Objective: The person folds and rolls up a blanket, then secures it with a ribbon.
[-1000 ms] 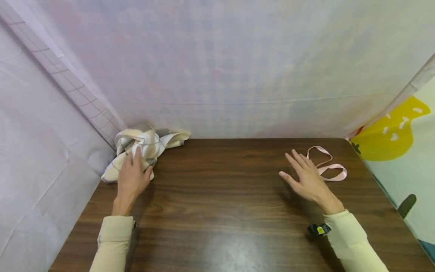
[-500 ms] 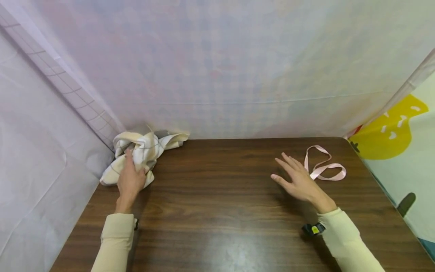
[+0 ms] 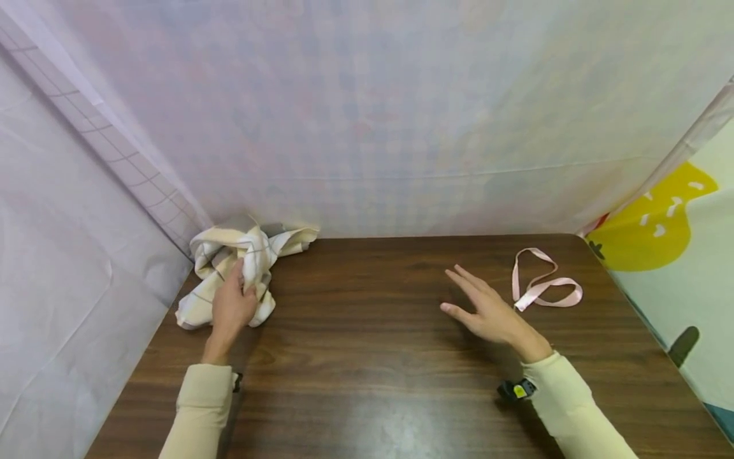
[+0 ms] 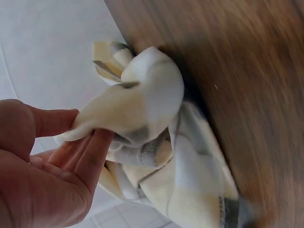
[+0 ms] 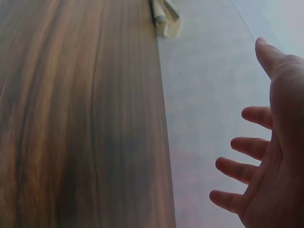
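Observation:
A crumpled cream, white and grey checked cloth [image 3: 197,306] lies bunched at the back left corner of the table. My left hand [image 3: 232,306] pinches a fold of this cloth between thumb and fingers; the left wrist view shows the pinched fold [image 4: 109,109] close up. My right hand [image 3: 487,312] is held over the right half of the table, fingers spread and palm bare in the right wrist view. To the right of that hand lies a looped pink ribbon [image 3: 564,293].
The dark wooden table [image 3: 367,357] meets a pale checked curtain [image 3: 367,127] along its back edge. A white sheet [image 3: 69,268] hangs at the left. On the right, a pale cloth with a yellow printed shape [image 3: 654,229] borders the table.
My left hand has gone from lying over the cloth with fingers extended to pinching it, and has drawn it slightly nearer and rightward. My right hand has moved left, away from the ribbon.

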`<state>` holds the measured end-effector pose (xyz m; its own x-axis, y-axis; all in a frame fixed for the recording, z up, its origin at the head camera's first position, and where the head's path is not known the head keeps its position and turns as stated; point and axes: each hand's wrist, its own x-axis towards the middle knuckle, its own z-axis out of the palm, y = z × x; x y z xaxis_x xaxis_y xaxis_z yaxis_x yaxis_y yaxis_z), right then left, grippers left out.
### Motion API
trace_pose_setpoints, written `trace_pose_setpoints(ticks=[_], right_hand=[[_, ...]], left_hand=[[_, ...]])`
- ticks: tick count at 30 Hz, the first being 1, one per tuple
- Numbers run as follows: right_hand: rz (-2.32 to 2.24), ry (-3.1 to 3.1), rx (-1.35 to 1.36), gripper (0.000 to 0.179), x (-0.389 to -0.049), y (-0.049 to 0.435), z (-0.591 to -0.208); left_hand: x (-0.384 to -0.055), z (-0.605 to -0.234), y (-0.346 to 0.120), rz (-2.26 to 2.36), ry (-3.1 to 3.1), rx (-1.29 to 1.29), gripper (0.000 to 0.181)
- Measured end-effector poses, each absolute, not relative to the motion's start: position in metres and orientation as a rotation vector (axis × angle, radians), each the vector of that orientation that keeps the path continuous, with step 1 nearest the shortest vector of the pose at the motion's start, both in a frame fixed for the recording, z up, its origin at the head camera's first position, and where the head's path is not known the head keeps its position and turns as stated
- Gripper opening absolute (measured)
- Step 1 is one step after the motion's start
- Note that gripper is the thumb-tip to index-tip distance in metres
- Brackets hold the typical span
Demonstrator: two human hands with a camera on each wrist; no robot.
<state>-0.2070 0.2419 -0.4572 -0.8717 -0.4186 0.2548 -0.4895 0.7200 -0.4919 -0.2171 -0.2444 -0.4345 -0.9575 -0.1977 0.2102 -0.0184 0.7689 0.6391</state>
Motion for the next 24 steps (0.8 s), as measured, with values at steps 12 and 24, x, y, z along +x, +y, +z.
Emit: trace_pose_setpoints(ticks=[12, 24], right_hand=[[0.921, -2.755, 0.831, 0.075, -0.203, 0.22, -0.452], [0.936, -2.667, 1.023, 0.069, -0.197, 0.184, -0.449]], left_hand=[[-0.216, -0.432, -0.213, -1.203, -2.624, 0.007, 0.064], [-0.204, -0.42, -0.175, -1.439, -2.58, -0.095, 0.063]])
